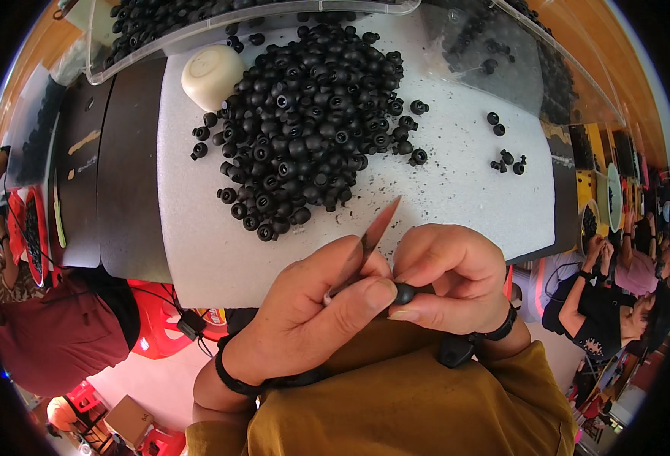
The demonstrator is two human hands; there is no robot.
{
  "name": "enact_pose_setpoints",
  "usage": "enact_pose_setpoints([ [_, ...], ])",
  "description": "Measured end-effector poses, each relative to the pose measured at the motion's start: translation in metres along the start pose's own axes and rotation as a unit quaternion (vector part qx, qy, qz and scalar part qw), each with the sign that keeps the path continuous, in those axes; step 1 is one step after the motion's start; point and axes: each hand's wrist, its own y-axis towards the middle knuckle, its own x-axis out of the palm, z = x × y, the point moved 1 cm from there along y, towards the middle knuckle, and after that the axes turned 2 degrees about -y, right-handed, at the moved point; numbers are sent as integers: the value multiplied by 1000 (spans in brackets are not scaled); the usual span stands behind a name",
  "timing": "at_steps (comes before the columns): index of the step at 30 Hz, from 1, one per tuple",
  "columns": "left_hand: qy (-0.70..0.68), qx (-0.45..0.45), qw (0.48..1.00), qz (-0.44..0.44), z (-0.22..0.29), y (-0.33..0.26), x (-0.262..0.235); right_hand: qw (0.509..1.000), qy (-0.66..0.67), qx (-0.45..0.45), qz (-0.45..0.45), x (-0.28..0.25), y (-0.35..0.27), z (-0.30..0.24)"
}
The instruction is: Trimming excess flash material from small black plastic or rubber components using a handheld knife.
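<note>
While my right hand (456, 285) is pinching one black rubber piece (404, 293) tight at my lap so it can't roll, my left hand (316, 311) is clamping the thin blade (376, 228), tip angled toward the pile (308, 114) on the white board (456, 190).

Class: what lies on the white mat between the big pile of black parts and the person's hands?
In the head view, only bare white mat with black specks lies between the pile and the hands; the blade pokes into it.

Black rubber parts (304, 121), white pad (464, 190)
</note>
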Motion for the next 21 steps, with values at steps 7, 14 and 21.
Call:
enact_pose_setpoints([
  [7, 152, 50, 987, 10, -4, 0, -5, 996, 84, 17, 31, 2, 1, 1],
  [14, 354, 151, 922, 36, -6, -5, 0, 997, 73, 25, 30, 5, 2, 0],
  [21, 389, 180, 901, 60, -8, -2, 2, 996, 84, 14, 19, 4, 1, 2],
])
